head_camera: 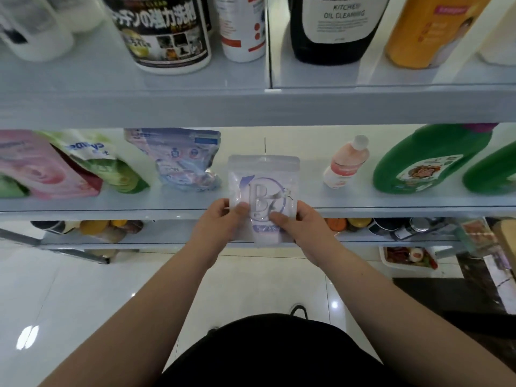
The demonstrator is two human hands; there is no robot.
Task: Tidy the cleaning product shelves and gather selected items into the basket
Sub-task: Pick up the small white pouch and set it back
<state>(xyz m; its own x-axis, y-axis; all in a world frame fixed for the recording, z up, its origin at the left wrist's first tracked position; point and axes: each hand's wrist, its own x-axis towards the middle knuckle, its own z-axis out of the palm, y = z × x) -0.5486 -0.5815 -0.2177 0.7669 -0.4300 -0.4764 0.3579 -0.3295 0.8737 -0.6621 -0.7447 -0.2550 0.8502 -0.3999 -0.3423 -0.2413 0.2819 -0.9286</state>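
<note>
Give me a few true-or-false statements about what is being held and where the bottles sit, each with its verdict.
1. The left hand and right hand both hold the pouch. True.
2. The pink bottle lies on the floor. False: it stands on the middle shelf, to the right of the pouch.
3. The green jug is on the top shelf. False: it is on the middle shelf, right of the pink bottle.
4. The black bottle stands on the top shelf. True.
</note>
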